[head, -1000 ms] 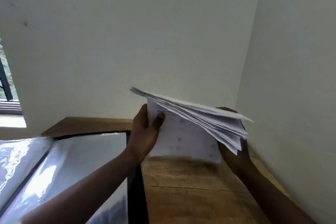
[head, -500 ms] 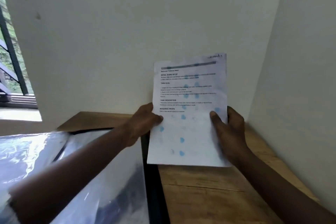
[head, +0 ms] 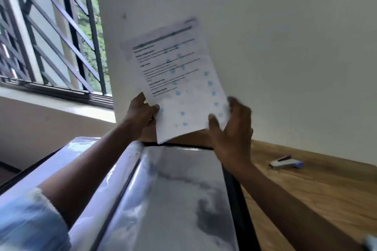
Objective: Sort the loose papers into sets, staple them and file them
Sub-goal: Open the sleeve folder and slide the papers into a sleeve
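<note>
Papers (head: 179, 87) held up in the air, top edge leaning toward 11 o'clock. Left hand (head: 140, 113) pinches the lower left edge, right hand (head: 232, 128) grips the lower right corner, thumb in front. Open file (head: 173, 189) with shiny sleeves sits at 6 o'clock below them, stapler (head: 285, 164) at 4 o'clock on the wooden table (head: 316, 199).
</note>
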The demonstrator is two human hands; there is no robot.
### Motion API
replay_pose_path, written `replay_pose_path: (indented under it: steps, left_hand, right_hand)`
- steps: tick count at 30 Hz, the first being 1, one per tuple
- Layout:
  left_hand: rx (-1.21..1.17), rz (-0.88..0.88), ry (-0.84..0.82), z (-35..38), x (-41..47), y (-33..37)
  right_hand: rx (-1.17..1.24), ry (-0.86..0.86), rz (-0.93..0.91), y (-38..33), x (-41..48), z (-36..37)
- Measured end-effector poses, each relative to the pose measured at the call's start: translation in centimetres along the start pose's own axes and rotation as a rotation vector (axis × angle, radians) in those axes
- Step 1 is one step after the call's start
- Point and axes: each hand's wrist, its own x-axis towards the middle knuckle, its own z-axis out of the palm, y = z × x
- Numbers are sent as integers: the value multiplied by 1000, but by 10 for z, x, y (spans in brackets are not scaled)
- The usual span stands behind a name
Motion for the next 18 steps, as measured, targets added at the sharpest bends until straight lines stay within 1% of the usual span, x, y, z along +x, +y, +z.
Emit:
replay_pose_path:
  steps: [3, 5, 7, 9, 10, 12, 15, 18]
  left_hand:
    - [-28, -32, 122, -8, 14, -17]
    - [-44, -63, 184, -13, 18, -31]
    - [-81, -98, 243, -17, 22, -49]
    - [-140, -149, 283, -18, 25, -61]
    - [-162, -163, 285, -17, 27, -63]
    - [-174, -171, 263, -16, 30, -66]
    - [-178, -196, 215, -13, 32, -63]
    - [-190, -235, 220, -12, 33, -64]
  right_hand:
    - [-198, -162, -242, 23, -21, 26]
    - [-359, -274, -333, 38, -27, 38]
    - [-452, -435, -332, 49, -27, 50]
    - [-527, -599, -290, 51, -25, 53]
    - [-523, -635, -273, 51, -21, 53]
    - [-479, -623, -286, 49, -20, 50]
    - [-451, -540, -464, 50, -22, 52]
    - [-413, -492, -529, 51, -24, 52]
